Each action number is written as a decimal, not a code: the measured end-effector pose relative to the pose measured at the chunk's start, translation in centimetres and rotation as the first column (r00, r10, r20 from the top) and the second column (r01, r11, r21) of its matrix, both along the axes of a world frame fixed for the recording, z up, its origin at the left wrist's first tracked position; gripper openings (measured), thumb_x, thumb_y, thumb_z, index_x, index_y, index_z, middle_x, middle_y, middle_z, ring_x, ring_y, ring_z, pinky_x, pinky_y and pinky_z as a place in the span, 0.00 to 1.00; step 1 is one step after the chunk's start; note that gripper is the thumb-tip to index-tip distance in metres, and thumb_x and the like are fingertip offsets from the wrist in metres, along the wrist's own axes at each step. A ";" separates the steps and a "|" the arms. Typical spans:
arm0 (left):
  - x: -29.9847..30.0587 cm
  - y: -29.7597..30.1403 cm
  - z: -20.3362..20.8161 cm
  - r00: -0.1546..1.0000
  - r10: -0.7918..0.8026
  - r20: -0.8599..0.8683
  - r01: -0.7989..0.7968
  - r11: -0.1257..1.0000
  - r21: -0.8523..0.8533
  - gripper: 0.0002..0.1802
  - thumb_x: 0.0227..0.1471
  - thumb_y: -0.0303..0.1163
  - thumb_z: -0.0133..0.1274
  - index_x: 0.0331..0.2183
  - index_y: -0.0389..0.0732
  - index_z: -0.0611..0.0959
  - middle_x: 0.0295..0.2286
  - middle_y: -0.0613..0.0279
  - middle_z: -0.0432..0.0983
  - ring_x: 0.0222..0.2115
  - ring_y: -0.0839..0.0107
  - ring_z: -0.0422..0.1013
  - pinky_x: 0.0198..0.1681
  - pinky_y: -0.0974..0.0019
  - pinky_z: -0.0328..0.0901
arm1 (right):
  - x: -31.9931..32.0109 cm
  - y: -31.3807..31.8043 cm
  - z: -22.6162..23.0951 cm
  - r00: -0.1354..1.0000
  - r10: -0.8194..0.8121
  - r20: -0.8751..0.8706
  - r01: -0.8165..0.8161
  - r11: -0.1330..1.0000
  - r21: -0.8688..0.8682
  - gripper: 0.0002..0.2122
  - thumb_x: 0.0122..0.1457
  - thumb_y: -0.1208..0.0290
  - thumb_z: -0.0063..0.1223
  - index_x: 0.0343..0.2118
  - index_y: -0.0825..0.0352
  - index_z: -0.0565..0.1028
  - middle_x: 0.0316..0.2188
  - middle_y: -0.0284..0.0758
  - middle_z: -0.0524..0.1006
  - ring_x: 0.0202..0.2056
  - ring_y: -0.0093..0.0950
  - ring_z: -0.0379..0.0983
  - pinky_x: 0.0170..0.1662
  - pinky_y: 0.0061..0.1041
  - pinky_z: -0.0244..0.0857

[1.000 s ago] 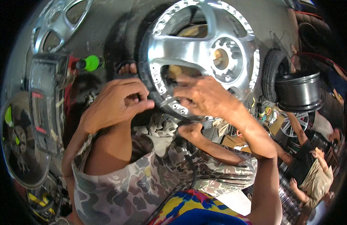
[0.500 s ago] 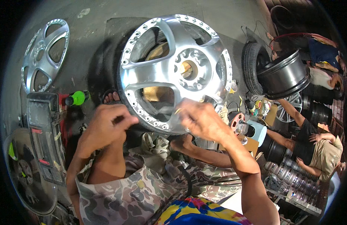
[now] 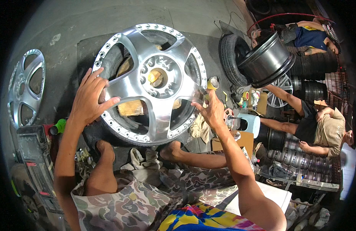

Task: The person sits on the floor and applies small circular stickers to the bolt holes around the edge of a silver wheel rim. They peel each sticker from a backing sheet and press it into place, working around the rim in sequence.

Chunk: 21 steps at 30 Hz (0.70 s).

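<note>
At left, a matching silver wheel rests on the floor. The left hand, fingers spread, lies open on the edge of the central wheel, which is face-up over a dark mat, perhaps there to protect it. The right hand touches its opposite edge, seemingly for balance; whether it grips, I can't tell.
</note>
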<state>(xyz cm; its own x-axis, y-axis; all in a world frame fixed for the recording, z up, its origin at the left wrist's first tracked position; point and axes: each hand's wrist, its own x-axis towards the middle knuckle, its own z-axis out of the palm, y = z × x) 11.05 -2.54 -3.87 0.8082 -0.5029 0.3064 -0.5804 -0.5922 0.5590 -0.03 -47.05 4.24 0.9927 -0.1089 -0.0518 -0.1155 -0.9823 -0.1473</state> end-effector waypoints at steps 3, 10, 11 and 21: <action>-1.8 0.1 0.3 0.999 -0.013 -0.032 0.016 0.996 0.090 0.37 0.56 0.57 0.66 0.48 0.29 0.82 0.46 0.42 0.80 0.63 0.43 0.69 0.76 0.36 0.50 | 1.1 -2.0 -2.0 0.966 0.145 0.214 -0.132 0.989 -0.073 0.32 0.56 0.54 0.78 0.55 0.66 0.71 0.37 0.44 0.83 0.34 0.43 0.82 0.38 0.42 0.76; -9.6 -1.0 -0.4 0.995 -0.079 -0.063 0.085 0.991 0.100 0.53 0.56 0.67 0.62 0.60 0.26 0.77 0.56 0.41 0.78 0.62 0.42 0.70 0.74 0.39 0.56 | 7.1 -3.1 -1.6 0.936 0.207 0.285 -0.169 0.974 -0.152 0.25 0.61 0.60 0.71 0.54 0.66 0.71 0.48 0.44 0.78 0.41 0.50 0.81 0.39 0.46 0.76; -9.9 -1.1 -0.3 0.994 -0.096 -0.049 0.099 0.992 0.080 0.51 0.55 0.66 0.63 0.59 0.26 0.79 0.57 0.42 0.78 0.62 0.44 0.71 0.73 0.41 0.58 | 7.8 -2.8 -0.8 0.939 0.207 0.274 -0.174 0.975 -0.140 0.25 0.61 0.63 0.71 0.55 0.66 0.71 0.49 0.45 0.77 0.43 0.51 0.81 0.41 0.47 0.75; -9.4 1.9 -0.8 0.998 -0.031 0.058 0.026 0.995 0.093 0.26 0.68 0.42 0.55 0.59 0.34 0.82 0.66 0.49 0.71 0.71 0.48 0.61 0.75 0.37 0.51 | 7.0 2.8 1.3 0.936 0.007 0.352 -0.099 0.965 0.244 0.13 0.78 0.67 0.50 0.56 0.72 0.74 0.48 0.54 0.82 0.47 0.50 0.82 0.51 0.44 0.73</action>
<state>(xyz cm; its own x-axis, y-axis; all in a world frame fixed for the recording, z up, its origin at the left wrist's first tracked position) 1.65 -0.69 -4.66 0.7751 -0.5536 0.3045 -0.6280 -0.6224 0.4671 6.94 -44.23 5.58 0.9574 -0.0841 0.2762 0.0394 -0.9096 -0.4137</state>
